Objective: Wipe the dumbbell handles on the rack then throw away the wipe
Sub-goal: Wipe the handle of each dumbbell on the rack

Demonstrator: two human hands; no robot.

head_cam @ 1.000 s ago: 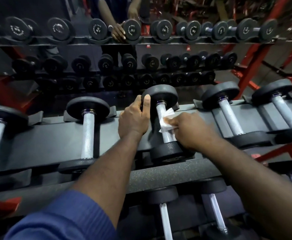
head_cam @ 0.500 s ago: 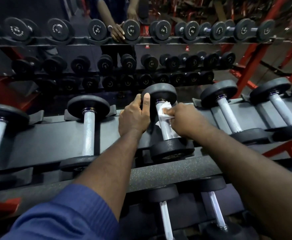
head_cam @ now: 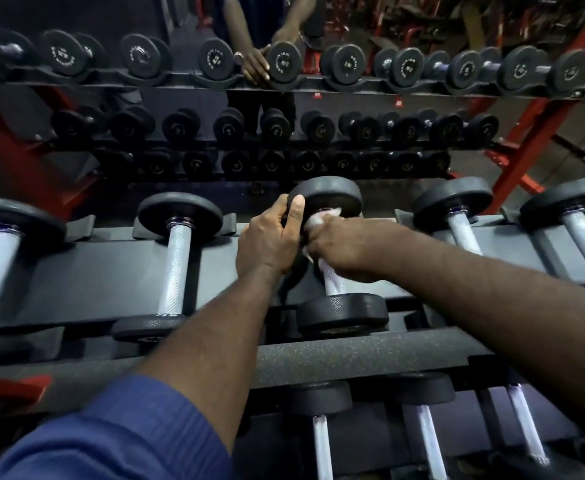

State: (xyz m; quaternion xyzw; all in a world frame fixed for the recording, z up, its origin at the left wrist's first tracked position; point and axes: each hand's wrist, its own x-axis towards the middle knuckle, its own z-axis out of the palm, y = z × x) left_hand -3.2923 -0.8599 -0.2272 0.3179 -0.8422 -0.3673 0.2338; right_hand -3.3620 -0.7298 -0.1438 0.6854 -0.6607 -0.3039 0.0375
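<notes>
Currently wiping: right hand [head_cam: 339, 244] clamps wipe [head_cam: 322, 216] round dumbbell handle [head_cam: 332, 282]; left hand [head_cam: 267, 237] grips head [head_cam: 332, 199], twelve o'clock. Likely next: neighbouring handle [head_cam: 464, 233], three o'clock.

I see the dumbbell [head_cam: 342, 315] lying in its slot on the sloped grey rack [head_cam: 86, 271], with a round black head at each end. Its ribbed silver handle [head_cam: 331, 281] runs toward me. The white wipe [head_cam: 324, 216] is crumpled round the handle's far end, just below the far head, bunched in my right hand [head_cam: 339, 247].
</notes>
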